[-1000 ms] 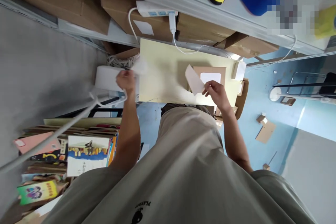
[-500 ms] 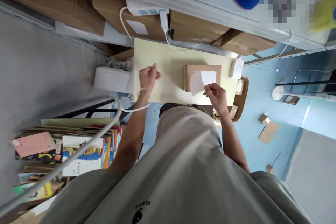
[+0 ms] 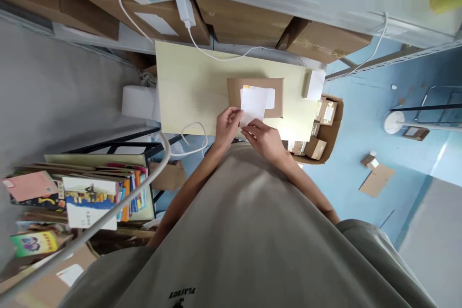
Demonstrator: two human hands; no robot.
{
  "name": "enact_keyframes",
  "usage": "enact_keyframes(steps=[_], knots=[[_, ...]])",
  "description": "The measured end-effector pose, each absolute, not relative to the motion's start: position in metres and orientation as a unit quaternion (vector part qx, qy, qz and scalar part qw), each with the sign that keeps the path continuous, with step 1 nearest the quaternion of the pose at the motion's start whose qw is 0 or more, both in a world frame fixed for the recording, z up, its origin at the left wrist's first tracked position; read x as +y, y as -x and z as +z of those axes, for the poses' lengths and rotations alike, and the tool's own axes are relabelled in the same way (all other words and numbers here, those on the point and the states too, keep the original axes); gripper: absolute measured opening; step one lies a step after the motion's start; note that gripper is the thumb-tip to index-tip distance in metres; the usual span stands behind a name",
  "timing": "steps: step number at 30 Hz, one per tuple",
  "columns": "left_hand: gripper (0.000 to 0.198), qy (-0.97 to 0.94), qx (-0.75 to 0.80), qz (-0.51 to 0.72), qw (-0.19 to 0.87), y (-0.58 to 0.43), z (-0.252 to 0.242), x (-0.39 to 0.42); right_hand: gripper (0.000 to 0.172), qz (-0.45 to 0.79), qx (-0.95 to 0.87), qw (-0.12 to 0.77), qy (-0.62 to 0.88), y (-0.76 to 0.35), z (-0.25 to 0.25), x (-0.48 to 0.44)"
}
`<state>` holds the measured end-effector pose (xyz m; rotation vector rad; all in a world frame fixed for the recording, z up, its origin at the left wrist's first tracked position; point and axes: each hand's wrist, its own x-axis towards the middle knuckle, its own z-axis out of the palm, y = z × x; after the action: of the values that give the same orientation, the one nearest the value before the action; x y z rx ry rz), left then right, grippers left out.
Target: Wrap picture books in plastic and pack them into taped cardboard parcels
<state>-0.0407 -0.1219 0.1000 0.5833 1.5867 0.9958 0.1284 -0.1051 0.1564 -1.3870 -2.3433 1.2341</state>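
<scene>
A white paper sheet (image 3: 252,102) with a small orange patch at its far left corner is held over a brown cardboard box (image 3: 234,87). My left hand (image 3: 227,127) pinches the sheet's near left edge. At the near edge, my right hand (image 3: 265,140) has thumb and finger closed on the paper's near corner. A white label (image 3: 270,98) lies on the box top, partly covered by the sheet. The box rests on a pale yellow board (image 3: 191,82) in front of me.
A white box (image 3: 314,84) stands at the board's right end. Beyond it, a carton (image 3: 337,125) holds several small boxes. A charger cable (image 3: 231,59) crosses the far edge. A grey-white tube (image 3: 144,183) runs past on the left, above stacked books (image 3: 90,202).
My left hand has come right from over the bare board and taken hold of the sheet. My right hand has moved left with the paper. The view has shifted.
</scene>
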Motion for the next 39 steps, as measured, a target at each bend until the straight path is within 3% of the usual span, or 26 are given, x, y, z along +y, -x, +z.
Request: enact_keyframes(steps=[7,14,22,39], knots=[[0.05,-0.318,0.662,0.394,0.554,0.024,0.109,-0.132,0.032,0.427,-0.697,0.227,0.529,-0.194,0.145,-0.034],[0.065,-0.384,0.648,0.396,0.525,0.013,0.104,-0.137,0.025,0.433,-0.773,0.169,0.432,-0.222,0.122,0.001],[0.059,-0.387,0.65,0.401,0.516,-0.002,0.1,-0.141,0.026,0.44,-0.751,0.218,0.442,-0.24,0.121,-0.005],[0.058,-0.406,0.625,0.395,0.537,0.004,0.094,-0.143,0.023,0.424,-0.782,0.188,0.416,-0.243,0.14,-0.009]])
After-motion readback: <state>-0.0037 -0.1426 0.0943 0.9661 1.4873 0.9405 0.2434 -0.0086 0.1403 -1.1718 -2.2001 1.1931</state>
